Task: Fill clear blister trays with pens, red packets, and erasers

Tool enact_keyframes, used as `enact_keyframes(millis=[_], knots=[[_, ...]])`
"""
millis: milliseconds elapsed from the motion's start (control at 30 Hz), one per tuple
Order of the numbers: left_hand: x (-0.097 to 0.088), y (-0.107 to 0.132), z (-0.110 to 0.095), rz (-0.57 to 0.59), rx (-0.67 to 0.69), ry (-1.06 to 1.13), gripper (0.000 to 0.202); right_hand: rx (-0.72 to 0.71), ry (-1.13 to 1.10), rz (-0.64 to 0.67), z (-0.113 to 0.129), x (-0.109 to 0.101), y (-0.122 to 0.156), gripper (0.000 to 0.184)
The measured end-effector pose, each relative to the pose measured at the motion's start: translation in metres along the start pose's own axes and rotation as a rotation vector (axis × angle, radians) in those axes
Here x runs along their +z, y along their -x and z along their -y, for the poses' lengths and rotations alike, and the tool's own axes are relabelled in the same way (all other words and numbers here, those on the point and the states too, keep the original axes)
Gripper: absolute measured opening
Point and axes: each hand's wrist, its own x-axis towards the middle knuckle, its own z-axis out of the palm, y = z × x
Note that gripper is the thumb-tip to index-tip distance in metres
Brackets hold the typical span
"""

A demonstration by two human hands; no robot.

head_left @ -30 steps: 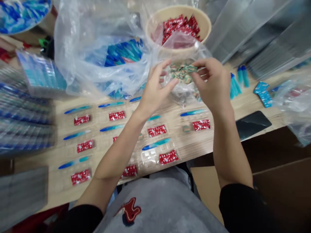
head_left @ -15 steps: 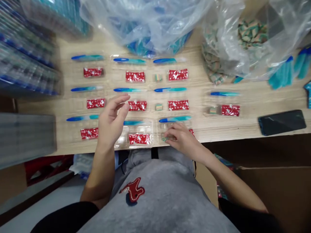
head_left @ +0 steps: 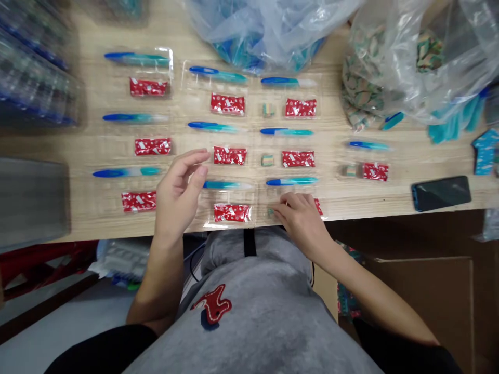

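The right hand (head_left: 301,221) has its fingers together, closed on a small striped candy (head_left: 270,211) (the fingertips hide most of it), at the edge of a clear plastic tray (head_left: 253,200) on a wooden table (head_left: 89,223). The left hand (head_left: 177,195) is open and holds nothing, just beside a red packet (head_left: 230,155)

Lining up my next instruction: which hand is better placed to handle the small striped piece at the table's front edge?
Right, most likely. The right hand is already at the small striped piece, just beside the red packet. The left hand is open and farther left, so it would have to cross over.
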Motion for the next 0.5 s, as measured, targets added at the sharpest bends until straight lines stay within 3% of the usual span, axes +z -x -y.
enact_keyframes(millis=[200,367,433,500], knots=[[-0.001,0.004,0.001,0.032,-0.039,-0.027,0.019,0.055,0.059,-0.038,0.009,0.008,-0.003,0.015],[0.011,0.007,-0.009,0.080,-0.083,-0.092,0.020,0.082,0.018,-0.042,0.011,0.016,0.002,0.014],[0.020,0.003,-0.016,0.126,-0.102,-0.110,0.021,0.073,-0.054,-0.087,0.006,0.012,0.000,0.012],[0.034,-0.009,-0.028,0.217,-0.115,-0.110,0.021,0.104,-0.148,-0.195,-0.001,-0.004,-0.009,0.016]])
